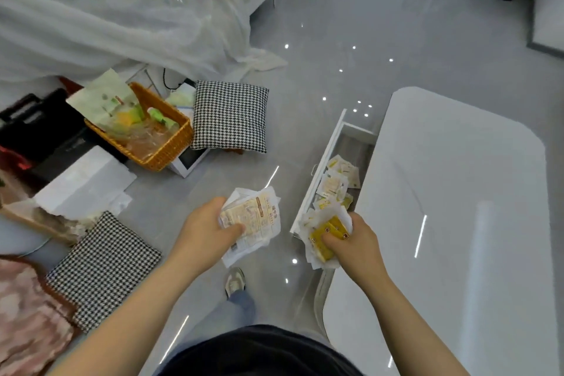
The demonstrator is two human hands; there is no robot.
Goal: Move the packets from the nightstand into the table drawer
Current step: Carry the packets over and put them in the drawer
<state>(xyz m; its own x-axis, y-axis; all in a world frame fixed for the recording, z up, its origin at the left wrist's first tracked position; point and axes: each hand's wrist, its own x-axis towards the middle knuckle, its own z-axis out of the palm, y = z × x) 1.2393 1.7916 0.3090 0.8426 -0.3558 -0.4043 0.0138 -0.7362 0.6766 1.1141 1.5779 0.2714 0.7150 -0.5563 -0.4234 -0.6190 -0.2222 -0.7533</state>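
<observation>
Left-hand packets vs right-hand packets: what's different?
The left-hand packets show pale cream print on top; the right-hand packets show bright yellow. The left-hand packets hang over the floor, clear of the drawer; the right-hand packets sit at the drawer's near end. Shared: both are loose bundles, gripped by the left hand and the right hand.

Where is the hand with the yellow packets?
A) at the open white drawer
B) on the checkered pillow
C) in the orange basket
A: the right hand grips the yellow and white paper packets at the near end of the open white table drawer; the left hand holds white printed packets.
</observation>
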